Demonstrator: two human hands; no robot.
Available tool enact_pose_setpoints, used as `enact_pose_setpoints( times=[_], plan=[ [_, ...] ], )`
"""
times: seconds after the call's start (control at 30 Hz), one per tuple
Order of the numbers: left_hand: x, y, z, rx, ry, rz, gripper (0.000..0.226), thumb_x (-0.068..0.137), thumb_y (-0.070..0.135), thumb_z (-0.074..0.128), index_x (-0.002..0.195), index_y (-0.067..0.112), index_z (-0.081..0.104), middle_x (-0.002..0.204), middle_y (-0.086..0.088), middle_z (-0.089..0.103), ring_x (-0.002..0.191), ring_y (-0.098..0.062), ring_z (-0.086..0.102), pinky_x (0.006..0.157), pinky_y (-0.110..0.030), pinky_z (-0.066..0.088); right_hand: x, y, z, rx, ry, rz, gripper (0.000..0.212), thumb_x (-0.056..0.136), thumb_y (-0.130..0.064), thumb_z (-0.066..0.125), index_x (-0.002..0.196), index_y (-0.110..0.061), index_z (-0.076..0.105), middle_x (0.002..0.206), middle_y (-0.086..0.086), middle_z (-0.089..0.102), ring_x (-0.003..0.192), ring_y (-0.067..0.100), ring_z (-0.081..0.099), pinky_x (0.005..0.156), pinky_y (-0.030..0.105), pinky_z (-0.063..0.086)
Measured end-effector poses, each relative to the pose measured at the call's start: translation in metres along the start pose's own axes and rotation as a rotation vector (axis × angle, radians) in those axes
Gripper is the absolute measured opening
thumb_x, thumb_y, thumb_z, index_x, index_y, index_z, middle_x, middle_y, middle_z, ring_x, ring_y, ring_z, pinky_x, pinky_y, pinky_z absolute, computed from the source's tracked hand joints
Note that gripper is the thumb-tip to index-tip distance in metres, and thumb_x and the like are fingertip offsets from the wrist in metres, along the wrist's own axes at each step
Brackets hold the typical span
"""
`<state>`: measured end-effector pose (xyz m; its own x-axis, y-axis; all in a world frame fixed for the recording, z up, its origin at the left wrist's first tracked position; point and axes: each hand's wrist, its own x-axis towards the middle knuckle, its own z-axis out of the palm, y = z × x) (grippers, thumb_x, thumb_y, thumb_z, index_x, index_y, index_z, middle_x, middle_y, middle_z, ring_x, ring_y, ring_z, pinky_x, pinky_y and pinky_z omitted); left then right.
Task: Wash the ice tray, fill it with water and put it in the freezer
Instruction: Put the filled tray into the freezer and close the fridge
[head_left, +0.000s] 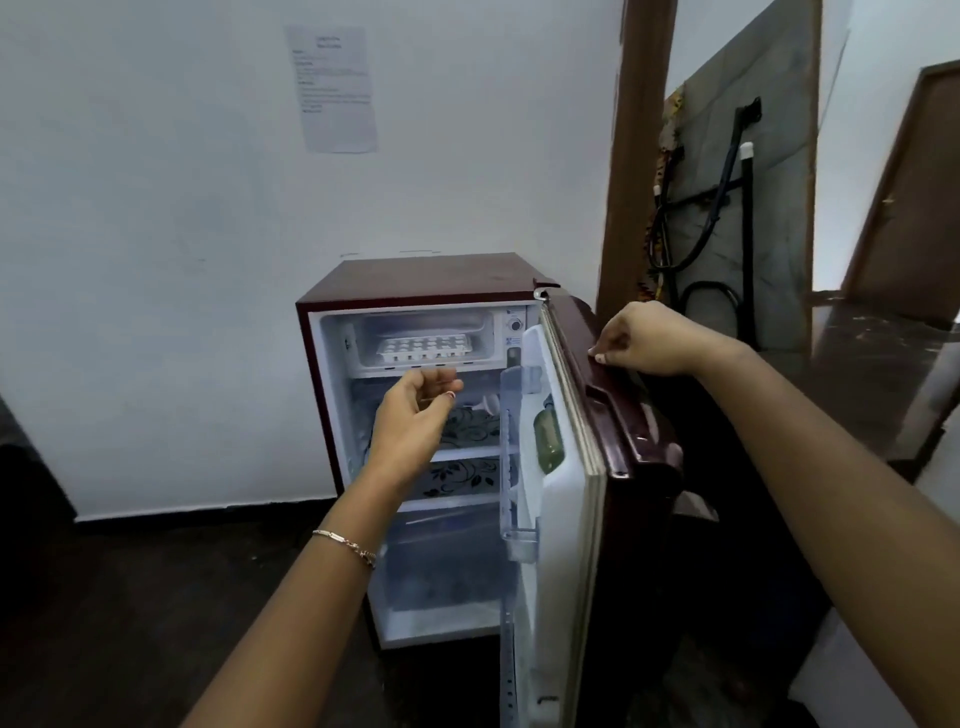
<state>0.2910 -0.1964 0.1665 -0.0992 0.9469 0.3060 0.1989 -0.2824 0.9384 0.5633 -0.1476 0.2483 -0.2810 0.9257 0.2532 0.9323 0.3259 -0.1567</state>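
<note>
A white ice tray (424, 348) with several round cells lies flat inside the freezer compartment (483, 325) at the top of a small maroon fridge (415, 275). My left hand (415, 415) hovers just below and in front of that compartment, fingers loosely curled, holding nothing. The fridge door (582, 467) stands wide open to the right. My right hand (649, 340) rests on the door's top edge, fingers closed over it.
The door shelves hold a green bottle (549, 439). Glass shelves with a leaf pattern (467, 478) sit below the freezer. A white wall with a paper notice (335, 88) is behind. A brown door frame (634, 156) and dark hoses (696, 234) stand at the right.
</note>
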Motion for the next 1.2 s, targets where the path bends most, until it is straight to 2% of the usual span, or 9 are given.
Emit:
enact_pose_setpoints(
  times=[0.13, 0.23, 0.33, 0.47, 0.63, 0.73, 0.83, 0.93, 1.2],
  plan=[
    [-0.004, -0.003, -0.010, 0.028, 0.034, -0.013, 0.023, 0.094, 0.006, 0.055, 0.112, 0.019, 0.063, 0.106, 0.007, 0.070, 0.102, -0.001, 0.063, 0.092, -0.019, 0.049, 0.018, -0.020, 0.011, 0.011, 0.005, -0.094, 0.022, 0.089, -0.024, 0.067, 0.101, -0.009, 0.076, 0.094, 0.005, 0.073, 0.090, 0.024, 0.065, 0.083, 0.032, 0.051],
    [-0.003, 0.003, -0.020, 0.066, 0.027, 0.005, 0.019, 0.095, 0.012, 0.057, 0.110, 0.021, 0.064, 0.107, 0.008, 0.069, 0.102, 0.000, 0.062, 0.082, -0.011, 0.048, 0.030, -0.035, 0.022, 0.059, 0.016, -0.148, 0.023, 0.091, -0.024, 0.064, 0.104, -0.007, 0.075, 0.082, -0.009, 0.061, 0.087, 0.016, 0.061, 0.076, 0.021, 0.042],
    [0.005, 0.009, -0.030, 0.138, -0.008, 0.009, 0.017, 0.095, 0.017, 0.058, 0.103, 0.029, 0.067, 0.107, 0.010, 0.068, 0.103, 0.000, 0.060, 0.085, -0.017, 0.046, 0.041, -0.049, 0.036, 0.139, 0.033, -0.215, 0.025, 0.093, -0.024, 0.061, 0.110, -0.009, 0.073, 0.118, 0.000, 0.064, 0.101, 0.012, 0.058, 0.085, 0.017, 0.038],
    [0.015, 0.014, -0.046, 0.199, 0.004, -0.011, 0.017, 0.096, 0.021, 0.057, 0.103, 0.028, 0.071, 0.102, 0.011, 0.069, 0.096, 0.003, 0.060, 0.071, -0.009, 0.044, 0.052, -0.061, 0.059, 0.214, -0.005, -0.283, 0.038, 0.098, -0.028, 0.052, 0.135, -0.020, 0.056, 0.145, -0.002, 0.048, 0.132, 0.016, 0.045, 0.112, 0.029, 0.032],
    [0.031, 0.009, -0.071, 0.299, 0.048, -0.060, 0.021, 0.096, 0.025, 0.057, 0.110, 0.022, 0.071, 0.105, 0.005, 0.070, 0.100, -0.010, 0.064, 0.090, -0.028, 0.053, 0.070, -0.077, 0.096, 0.190, 0.001, -0.304, 0.048, 0.103, -0.039, 0.032, 0.150, -0.034, 0.027, 0.158, -0.011, 0.022, 0.146, 0.011, 0.017, 0.118, 0.051, 0.013],
    [0.047, 0.004, -0.085, 0.469, 0.052, -0.045, 0.025, 0.095, 0.027, 0.058, 0.117, 0.022, 0.068, 0.113, 0.005, 0.068, 0.106, -0.011, 0.061, 0.093, -0.027, 0.049, 0.091, -0.090, 0.112, 0.174, 0.017, -0.304, 0.050, 0.103, -0.043, 0.029, 0.151, -0.037, 0.021, 0.159, -0.014, 0.017, 0.147, 0.008, 0.009, 0.117, 0.054, 0.006],
    [0.071, -0.008, -0.099, 0.707, 0.089, 0.037, 0.029, 0.095, 0.027, 0.055, 0.121, 0.021, 0.065, 0.119, 0.003, 0.066, 0.110, -0.012, 0.058, 0.094, -0.025, 0.045, 0.120, -0.102, 0.125, 0.164, 0.051, -0.319, 0.051, 0.101, -0.047, 0.029, 0.151, -0.038, 0.022, 0.158, -0.014, 0.020, 0.147, 0.008, 0.009, 0.117, 0.055, 0.004],
    [0.101, -0.027, -0.111, 0.885, 0.155, 0.128, 0.031, 0.095, 0.027, 0.051, 0.123, 0.025, 0.063, 0.122, 0.002, 0.064, 0.115, -0.018, 0.056, 0.098, -0.039, 0.045, 0.149, -0.113, 0.136, 0.142, 0.097, -0.338, 0.053, 0.100, -0.049, 0.031, 0.150, -0.036, 0.024, 0.154, -0.010, 0.027, 0.146, 0.010, 0.014, 0.118, 0.053, 0.004],
    [0.194, -0.083, -0.139, 0.944, 0.255, 0.223, 0.040, 0.096, 0.011, 0.044, 0.124, 0.033, 0.061, 0.129, 0.010, 0.060, 0.122, -0.012, 0.052, 0.117, -0.043, 0.016, 0.227, -0.142, 0.171, 0.143, 0.248, -0.298, 0.055, 0.096, -0.054, 0.035, 0.147, -0.031, 0.035, 0.139, -0.002, 0.042, 0.134, 0.022, 0.031, 0.117, 0.049, 0.017]
  ],
)
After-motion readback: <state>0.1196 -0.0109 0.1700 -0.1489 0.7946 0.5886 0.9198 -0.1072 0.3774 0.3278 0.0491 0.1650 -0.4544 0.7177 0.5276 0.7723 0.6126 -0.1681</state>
